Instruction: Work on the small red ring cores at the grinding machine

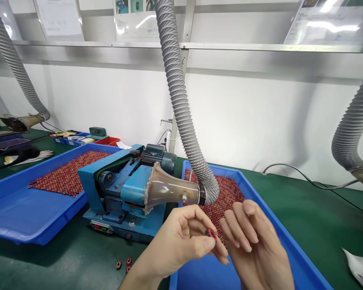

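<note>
One camera on the person's head looks forward and down. The left hand (178,249) and right hand (254,245) sit close below; the tabletop (308,225) runs back to a white wall (245,121).

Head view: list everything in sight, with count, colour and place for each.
belt grinder: 1, blue, middle of the bench
motor: 1, dark teal, behind the grinder
flared extraction nozzle: 1, translucent brown, right of the grinder
ribbed hoses: 3, grey, hanging at left, centre and right
trays: 2, blue, either side of the grinder
slotted parts: many, dark red, spread in both trays
loose slotted parts: 3, dark red and bronze, on the bench before the grinder
bench mat: 1, green, under the trays
posted sheets: several, white or printed, on the wall
left hand: 1, pinching a held slotted part over the right tray
right hand: 1, open, beside the left hand
</note>
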Demonstrator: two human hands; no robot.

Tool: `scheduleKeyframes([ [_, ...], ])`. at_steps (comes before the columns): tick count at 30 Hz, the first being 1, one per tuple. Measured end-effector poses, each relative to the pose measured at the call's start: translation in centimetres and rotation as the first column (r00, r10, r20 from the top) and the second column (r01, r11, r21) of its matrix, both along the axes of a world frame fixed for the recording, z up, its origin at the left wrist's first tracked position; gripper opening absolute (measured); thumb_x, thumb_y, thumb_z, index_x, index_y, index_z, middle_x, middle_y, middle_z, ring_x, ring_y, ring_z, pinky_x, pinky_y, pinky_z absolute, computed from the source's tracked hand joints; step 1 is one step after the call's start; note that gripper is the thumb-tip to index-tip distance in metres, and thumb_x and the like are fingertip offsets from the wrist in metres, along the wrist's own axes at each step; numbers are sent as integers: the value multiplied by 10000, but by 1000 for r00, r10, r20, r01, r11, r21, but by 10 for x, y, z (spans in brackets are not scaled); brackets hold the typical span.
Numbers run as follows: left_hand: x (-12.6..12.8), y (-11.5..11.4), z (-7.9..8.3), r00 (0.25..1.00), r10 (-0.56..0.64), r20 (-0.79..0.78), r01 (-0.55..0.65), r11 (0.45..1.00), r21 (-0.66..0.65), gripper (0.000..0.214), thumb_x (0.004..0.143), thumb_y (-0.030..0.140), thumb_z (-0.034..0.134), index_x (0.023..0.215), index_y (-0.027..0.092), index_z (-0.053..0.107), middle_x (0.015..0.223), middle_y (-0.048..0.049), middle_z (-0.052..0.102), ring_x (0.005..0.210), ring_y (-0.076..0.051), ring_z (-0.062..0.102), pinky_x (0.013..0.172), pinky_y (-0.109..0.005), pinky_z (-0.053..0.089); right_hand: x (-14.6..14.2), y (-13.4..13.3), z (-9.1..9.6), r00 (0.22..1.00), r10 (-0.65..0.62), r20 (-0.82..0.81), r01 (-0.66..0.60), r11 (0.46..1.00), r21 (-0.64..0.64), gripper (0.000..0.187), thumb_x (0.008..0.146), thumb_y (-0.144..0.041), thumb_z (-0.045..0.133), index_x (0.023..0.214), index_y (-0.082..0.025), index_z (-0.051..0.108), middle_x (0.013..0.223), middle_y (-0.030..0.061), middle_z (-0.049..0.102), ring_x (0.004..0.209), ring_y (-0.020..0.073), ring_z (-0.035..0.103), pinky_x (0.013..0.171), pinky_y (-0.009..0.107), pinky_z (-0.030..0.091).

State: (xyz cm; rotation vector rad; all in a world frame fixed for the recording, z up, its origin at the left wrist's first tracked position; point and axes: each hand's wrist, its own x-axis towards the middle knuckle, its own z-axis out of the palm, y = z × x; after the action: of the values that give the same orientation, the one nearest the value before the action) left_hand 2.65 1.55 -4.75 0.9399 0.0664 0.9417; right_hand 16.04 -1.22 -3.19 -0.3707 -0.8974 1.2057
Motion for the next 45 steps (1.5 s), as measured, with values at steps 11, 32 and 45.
scheduleKeyframes([
  [11, -11, -11, 14, 971, 184, -152, -182, 983, 26, 247, 824, 289, 817, 879, 149, 621, 761, -1, 744, 704, -92, 712, 706, -178, 564, 6, -20, 11, 752, -143, 644, 158, 987, 35, 143, 946, -372, 690, 871, -278, 766, 654, -6, 633, 590, 119, 576, 550, 166, 487],
  [32, -9, -3, 11, 998, 42, -37, -43, 999, -32, 403, 753, 401, 876, 865, 112, 618, 700, -10, 721, 625, -98, 719, 645, -172, 568, -11, -7, 1, 951, 9, 309, 3, 999, -38, 241, 889, -366, 770, 738, -188, 708, 542, -38, 493, 475, 74, 423, 485, 194, 385],
  [45, -6, -3, 9, 998, 51, -45, -52, 998, -22, 410, 809, 466, 815, 880, 128, 595, 643, -5, 682, 581, -103, 685, 654, -199, 555, -16, -12, 4, 945, -104, 311, 138, 986, -90, 262, 818, -396, 833, 706, -184, 726, 504, -32, 514, 431, 73, 436, 446, 193, 389],
])
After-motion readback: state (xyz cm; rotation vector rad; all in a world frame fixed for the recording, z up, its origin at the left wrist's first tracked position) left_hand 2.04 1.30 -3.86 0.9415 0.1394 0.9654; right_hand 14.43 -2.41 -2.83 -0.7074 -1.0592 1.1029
